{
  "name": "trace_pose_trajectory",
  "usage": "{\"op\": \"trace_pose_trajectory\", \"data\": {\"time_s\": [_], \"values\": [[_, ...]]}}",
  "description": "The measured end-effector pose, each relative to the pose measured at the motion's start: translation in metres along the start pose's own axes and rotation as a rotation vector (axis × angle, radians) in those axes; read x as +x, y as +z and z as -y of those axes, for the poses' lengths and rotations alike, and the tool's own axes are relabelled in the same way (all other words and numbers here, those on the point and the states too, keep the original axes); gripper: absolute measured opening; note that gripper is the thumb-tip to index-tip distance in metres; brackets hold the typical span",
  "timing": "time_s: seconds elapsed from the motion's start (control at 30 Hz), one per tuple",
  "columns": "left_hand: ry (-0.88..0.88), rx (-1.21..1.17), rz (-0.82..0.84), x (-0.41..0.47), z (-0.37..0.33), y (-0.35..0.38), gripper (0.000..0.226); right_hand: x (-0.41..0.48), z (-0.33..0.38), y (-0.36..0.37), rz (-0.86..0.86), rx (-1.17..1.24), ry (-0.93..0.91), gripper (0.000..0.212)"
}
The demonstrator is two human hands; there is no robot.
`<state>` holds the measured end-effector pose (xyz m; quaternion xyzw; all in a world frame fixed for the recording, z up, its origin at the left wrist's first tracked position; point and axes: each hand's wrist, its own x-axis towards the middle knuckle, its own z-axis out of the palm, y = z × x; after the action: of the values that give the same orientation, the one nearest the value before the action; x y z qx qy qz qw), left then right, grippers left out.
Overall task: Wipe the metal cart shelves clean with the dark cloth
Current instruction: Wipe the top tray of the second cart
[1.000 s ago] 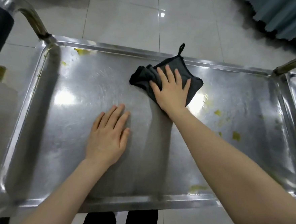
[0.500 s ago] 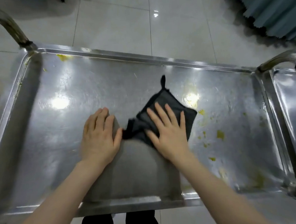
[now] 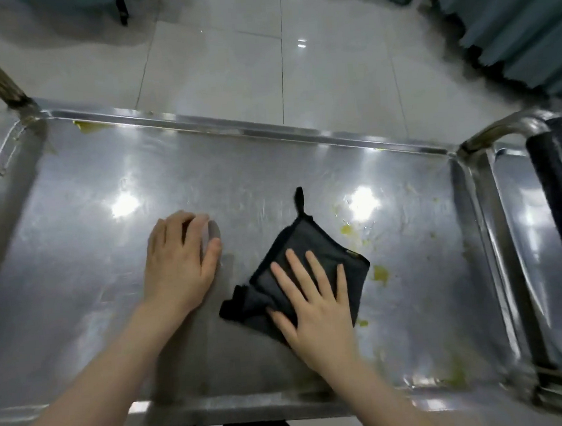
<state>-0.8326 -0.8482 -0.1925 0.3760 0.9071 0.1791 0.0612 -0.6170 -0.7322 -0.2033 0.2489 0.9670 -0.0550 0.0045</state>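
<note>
1. Metal cart shelf [image 3: 76,260]: yellow smear [image 3: 92,126] in the far corner, well left of both hands. Likely to be missed.
2. Left hand [image 3: 180,263]: flat on bare steel just left of the cloth, fingers relaxed, holding nothing. As a brace, it may skid on slick metal.
3. Dark cloth [image 3: 311,240]: lies on the shelf, pinned under the right hand [image 3: 316,307], whose spread straight fingers press rather than clutch. The loose corner left of the palm may bunch.
4. Yellow-green spots [image 3: 380,274]: just right of the cloth hand. A soiled cloth may smear them.

The dark cloth [image 3: 309,254], folded with its hanging loop pointing away, lies flat on the yellow-spotted metal cart shelf [image 3: 76,260].
</note>
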Motion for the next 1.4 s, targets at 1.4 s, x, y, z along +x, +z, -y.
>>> {"op": "trace_pose_trajectory", "data": {"time_s": [1.4], "values": [[0.183,0.007,0.149,0.003,-0.061,0.018,0.058,-0.071,-0.067,-0.009,0.052,-0.042,0.201,0.064]]}}
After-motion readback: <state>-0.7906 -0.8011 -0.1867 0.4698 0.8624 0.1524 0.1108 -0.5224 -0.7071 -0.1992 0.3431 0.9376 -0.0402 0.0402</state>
